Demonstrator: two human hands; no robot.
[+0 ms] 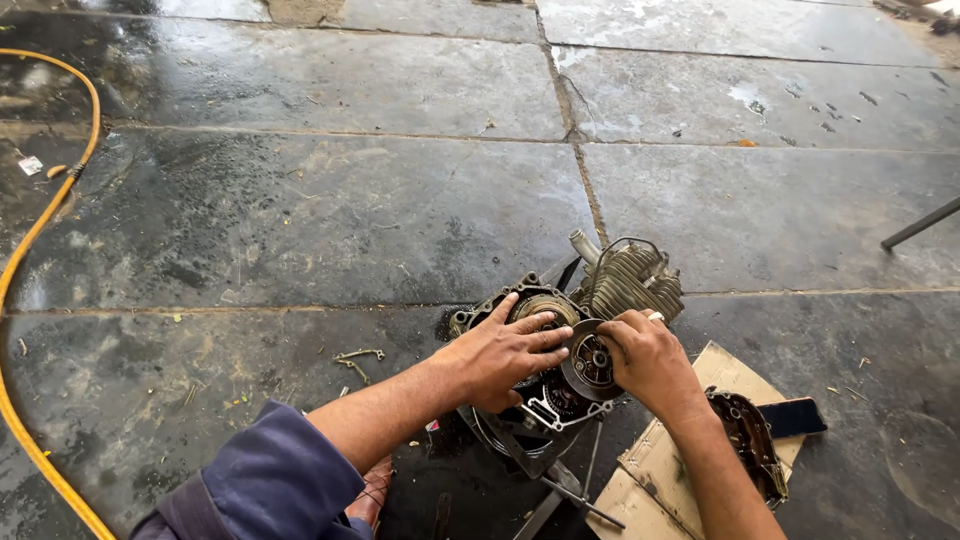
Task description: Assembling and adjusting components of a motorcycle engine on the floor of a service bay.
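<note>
My left hand (500,355) lies flat, fingers spread, pressing on the open side of the motorcycle engine (560,350) that sits on the wet stone floor (300,220). My right hand (648,358) is curled round the rim of the round clutch assembly (590,362), gripping it against the engine's open case, just below the finned cylinder (632,280). Removed engine cover (752,440) lies on cardboard (660,470) to my right, w/ a dark phone (793,417) beside it. Yellow hose (30,250) runs along the floor, far left.
</note>
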